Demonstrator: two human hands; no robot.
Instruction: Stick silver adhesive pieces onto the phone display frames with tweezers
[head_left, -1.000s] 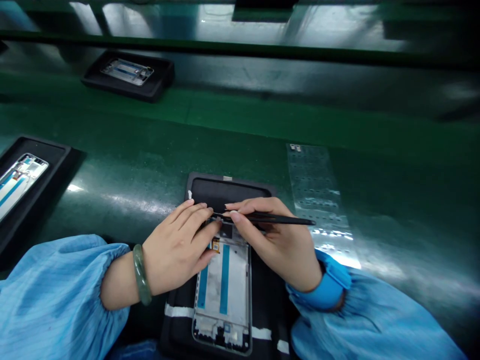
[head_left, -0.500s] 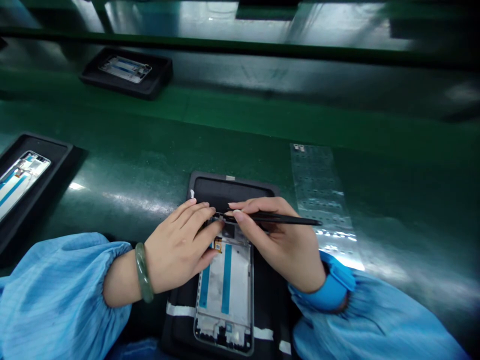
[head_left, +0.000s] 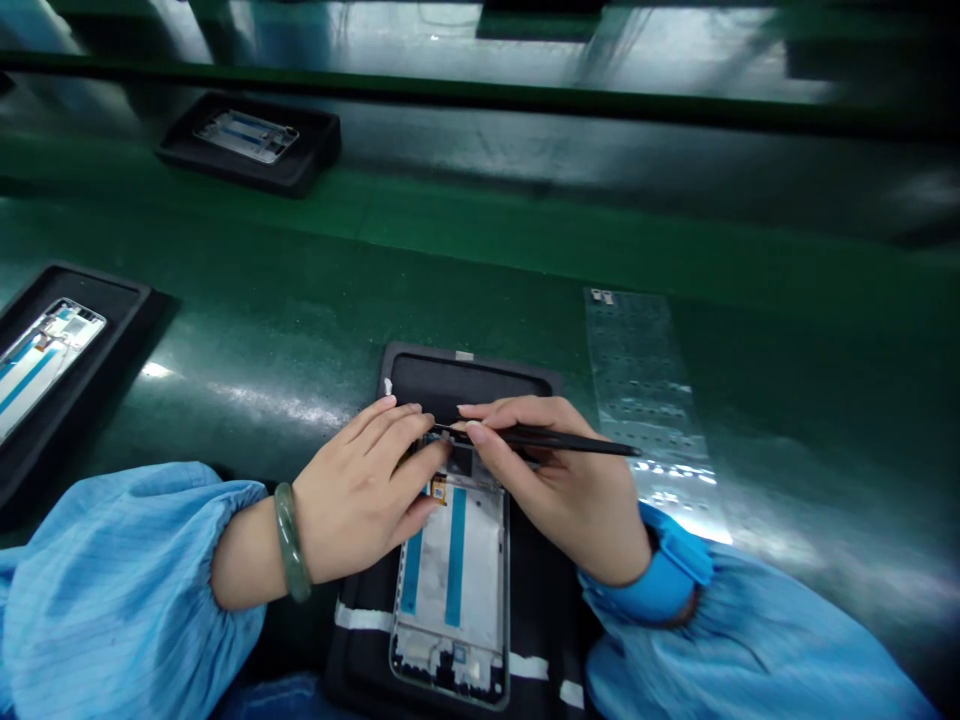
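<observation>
Pinching slim black metal tweezers [head_left: 570, 443] in the right hand [head_left: 562, 490], the person brings their tip to the top of a silver-rimmed white phone frame [head_left: 450, 590], while the left hand [head_left: 360, 500], fingers together, lies across it, gripping or merely resting I cannot tell. Two blue strips and a small gold tag [head_left: 439, 489] are already on the frame, its top end hidden, and it lies in a black tray [head_left: 472, 362] at 6 o'clock. A clear perforated sheet [head_left: 637, 400] lies at 2 o'clock on the green counter [head_left: 300, 290], with black trays holding similar frames at 9 o'clock [head_left: 112, 290] and 11 o'clock [head_left: 247, 165].
</observation>
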